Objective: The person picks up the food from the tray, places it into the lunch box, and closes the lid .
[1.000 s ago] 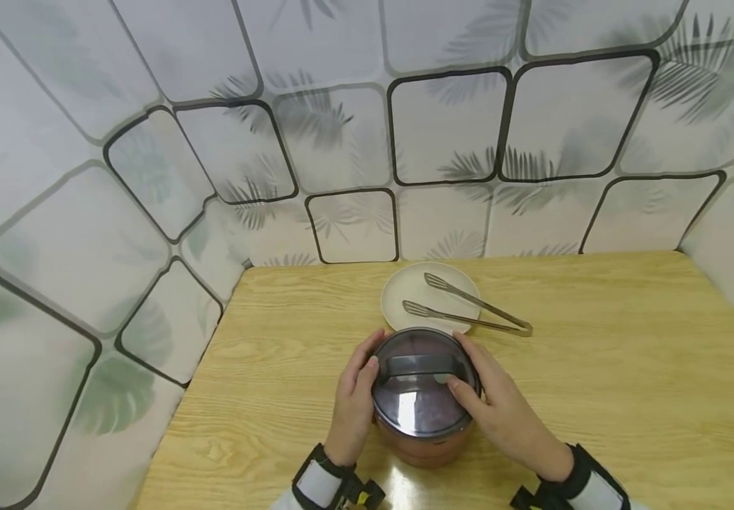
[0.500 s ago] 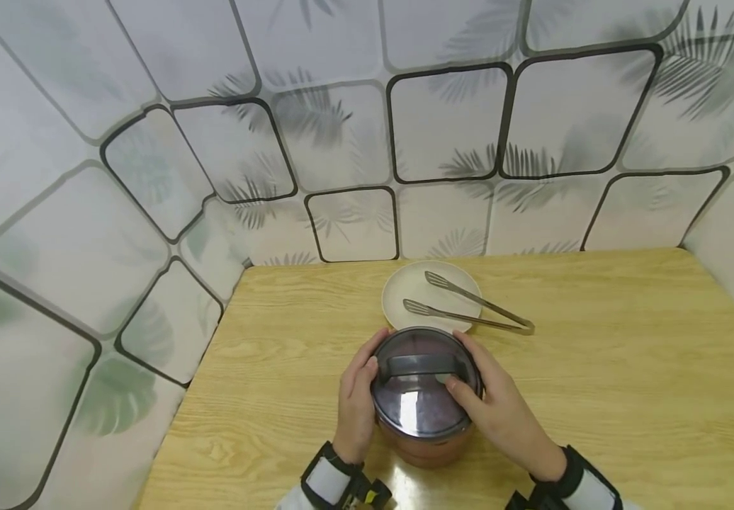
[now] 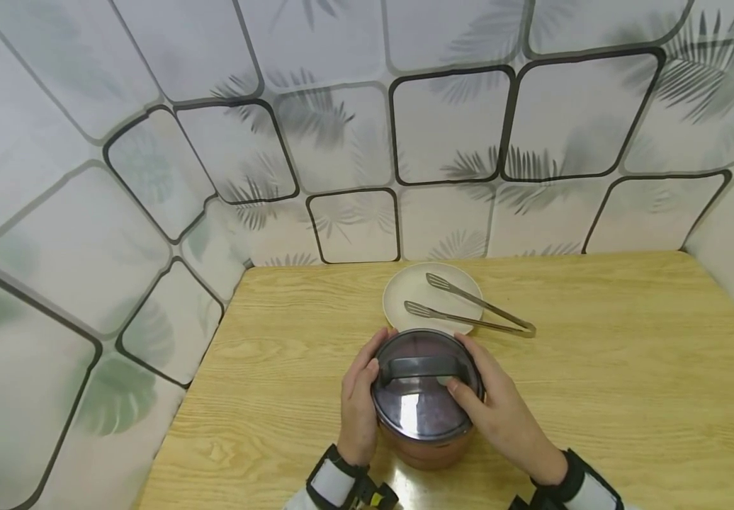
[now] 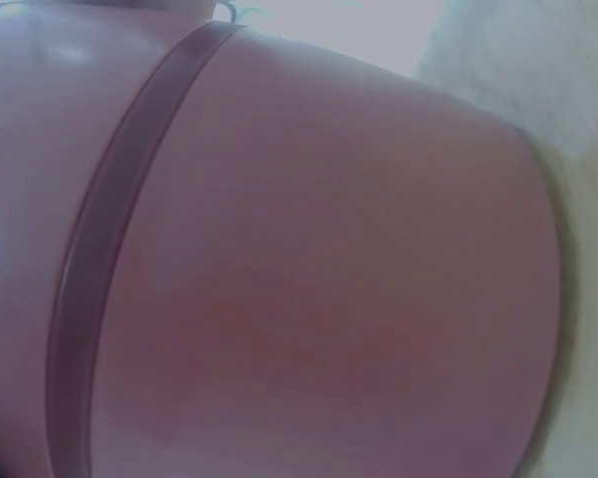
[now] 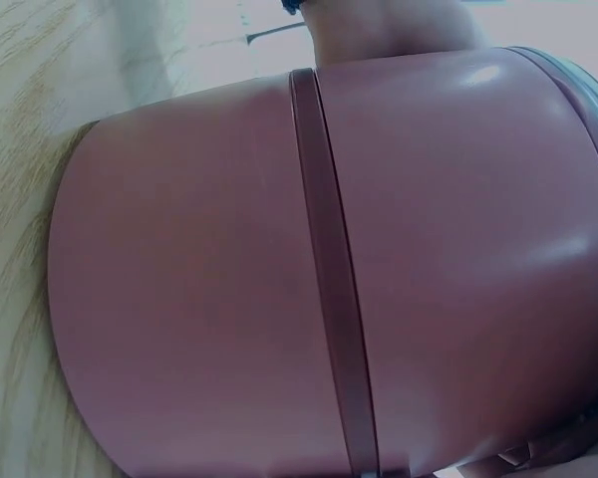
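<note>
- One pink container [image 3: 429,448] on my desk [image 3: 596,397], dark lid [image 3: 423,397] on; contents hidden.
- My left hand [image 3: 359,404] and right hand [image 3: 501,414] both clasp the lid's rim.
- One plate [image 3: 414,290] carries one pair of tongs [image 3: 469,312].

Light wooden table [image 3: 596,382] with lidded reddish pot [image 3: 427,439], cream plate [image 3: 405,292], tongs' hinge end [image 3: 523,328].

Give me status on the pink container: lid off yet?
Not yet. Done: the plate is set out behind with the tongs lying across it. In hand: the left hand and right hand grip the dark lid, which sits closed on the pink container. Left: getting the lid off; nothing is on the plate but the tongs.
</note>
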A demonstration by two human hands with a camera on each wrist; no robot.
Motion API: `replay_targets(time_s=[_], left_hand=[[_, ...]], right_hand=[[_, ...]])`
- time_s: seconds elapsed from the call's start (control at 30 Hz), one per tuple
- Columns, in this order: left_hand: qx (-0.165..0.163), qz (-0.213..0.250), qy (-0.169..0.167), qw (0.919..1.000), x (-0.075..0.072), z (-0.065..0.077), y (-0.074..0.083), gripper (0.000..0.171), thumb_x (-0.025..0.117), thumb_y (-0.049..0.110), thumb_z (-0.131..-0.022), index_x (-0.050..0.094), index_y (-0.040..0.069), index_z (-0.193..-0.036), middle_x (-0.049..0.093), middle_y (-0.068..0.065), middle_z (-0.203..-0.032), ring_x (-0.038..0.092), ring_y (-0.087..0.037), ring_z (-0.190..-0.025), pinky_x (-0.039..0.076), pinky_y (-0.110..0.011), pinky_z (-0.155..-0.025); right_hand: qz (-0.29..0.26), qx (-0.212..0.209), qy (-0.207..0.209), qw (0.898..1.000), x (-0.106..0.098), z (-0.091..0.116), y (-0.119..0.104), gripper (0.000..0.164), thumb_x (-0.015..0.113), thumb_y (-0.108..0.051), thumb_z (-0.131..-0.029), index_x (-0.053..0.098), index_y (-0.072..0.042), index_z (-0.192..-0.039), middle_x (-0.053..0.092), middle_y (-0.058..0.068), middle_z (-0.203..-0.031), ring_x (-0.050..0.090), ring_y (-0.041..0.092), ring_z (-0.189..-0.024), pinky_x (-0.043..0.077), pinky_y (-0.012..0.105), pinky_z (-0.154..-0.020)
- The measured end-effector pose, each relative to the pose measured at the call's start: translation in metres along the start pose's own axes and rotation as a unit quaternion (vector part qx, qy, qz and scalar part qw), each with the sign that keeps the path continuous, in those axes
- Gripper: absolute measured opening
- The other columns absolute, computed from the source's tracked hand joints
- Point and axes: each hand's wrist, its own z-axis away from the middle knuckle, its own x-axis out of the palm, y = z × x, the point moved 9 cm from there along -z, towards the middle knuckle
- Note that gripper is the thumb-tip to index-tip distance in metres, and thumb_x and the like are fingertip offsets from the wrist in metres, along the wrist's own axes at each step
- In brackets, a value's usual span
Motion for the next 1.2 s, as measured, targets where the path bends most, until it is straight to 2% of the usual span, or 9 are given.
replay_targets(time_s=[0.27,0.47,0.87,1.0,1.2], left_hand=[[-0.016,0.004,0.018,0.9997,0.005,0.002,0.02,0.043,0.023,0.01,-0.095,0.046,0.017,-0.131,0.049,0.001,-0.131,0.039,-0.017,-0.128,0.03,-0.022,-0.104],[-0.023,0.005,0.023,0.9995,0.006,0.002,0.023,0.044,0.023,0.008,-0.094,0.047,0.016,-0.13,0.05,0.0,-0.131,0.039,-0.016,-0.127,0.031,-0.023,-0.104],[-0.052,0.043,0.03,0.9972,0.009,0.0,0.019,0.045,0.024,0.012,-0.092,0.049,0.021,-0.128,0.051,0.001,-0.13,0.042,-0.015,-0.125,0.034,-0.025,-0.102],[-0.041,0.025,0.03,0.9984,0.007,-0.002,0.011,0.044,0.025,0.014,-0.092,0.05,0.023,-0.127,0.052,0.001,-0.128,0.043,-0.014,-0.124,0.033,-0.024,-0.102],[-0.008,-0.029,0.023,0.9993,0.002,-0.003,0.0,0.039,0.028,0.016,-0.095,0.051,0.021,-0.126,0.052,0.001,-0.128,0.043,-0.014,-0.124,0.032,-0.025,-0.103]], right_hand=[[0.002,0.003,0.001,1.0,0.0,0.0,0.0,0.059,0.055,-0.021,-0.089,0.026,-0.028,-0.14,0.038,0.002,-0.137,0.037,0.018,-0.125,0.033,0.015,-0.096],[0.006,0.0,0.005,1.0,0.0,0.0,-0.001,0.059,0.055,-0.021,-0.088,0.027,-0.029,-0.139,0.038,0.001,-0.137,0.038,0.018,-0.125,0.033,0.014,-0.096],[0.016,-0.015,0.019,1.0,-0.001,0.002,-0.004,0.06,0.055,-0.019,-0.088,0.026,-0.026,-0.14,0.038,0.005,-0.137,0.038,0.02,-0.125,0.03,0.012,-0.097],[0.019,-0.026,0.018,0.999,-0.002,0.004,-0.006,0.061,0.054,-0.018,-0.089,0.024,-0.024,-0.141,0.037,0.007,-0.137,0.037,0.022,-0.125,0.028,0.01,-0.097],[-0.005,-0.024,0.01,1.0,-0.003,0.004,-0.004,0.061,0.056,-0.019,-0.088,0.025,-0.024,-0.14,0.04,0.005,-0.135,0.04,0.019,-0.123,0.033,0.012,-0.095]])
